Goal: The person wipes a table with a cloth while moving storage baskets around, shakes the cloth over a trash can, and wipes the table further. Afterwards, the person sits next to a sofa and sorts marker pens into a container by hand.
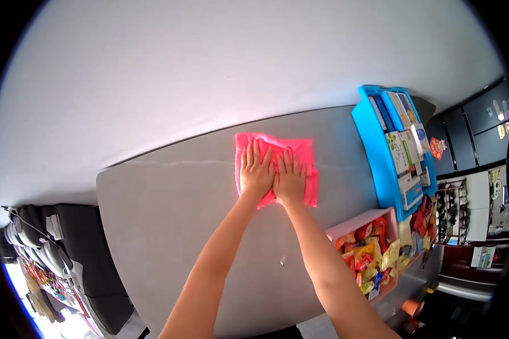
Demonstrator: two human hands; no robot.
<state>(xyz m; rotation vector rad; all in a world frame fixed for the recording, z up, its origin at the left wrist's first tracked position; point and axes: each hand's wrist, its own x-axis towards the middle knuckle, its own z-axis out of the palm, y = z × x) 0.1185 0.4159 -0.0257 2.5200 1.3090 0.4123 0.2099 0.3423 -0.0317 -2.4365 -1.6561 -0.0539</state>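
A bright pink cloth (294, 145) lies spread on the grey tabletop (169, 214), with a few folds along its top and right edges. My left hand (257, 172) rests flat on the left half of the cloth, fingers stretched out and pointing away from me. Beside it, my right hand (290, 179) presses flat on the cloth's right half, its fingers slightly spread. The two thumbs come close together near the cloth's middle. Neither hand is wrapped around anything.
A blue basket (373, 152) of boxes stands at the table's right. Nearer me is a pink bin (359, 219) of wrapped snacks. A small scrap (283, 260) lies on the tabletop. The white wall (209, 68) borders the far edge; a black chair (90, 260) stands left.
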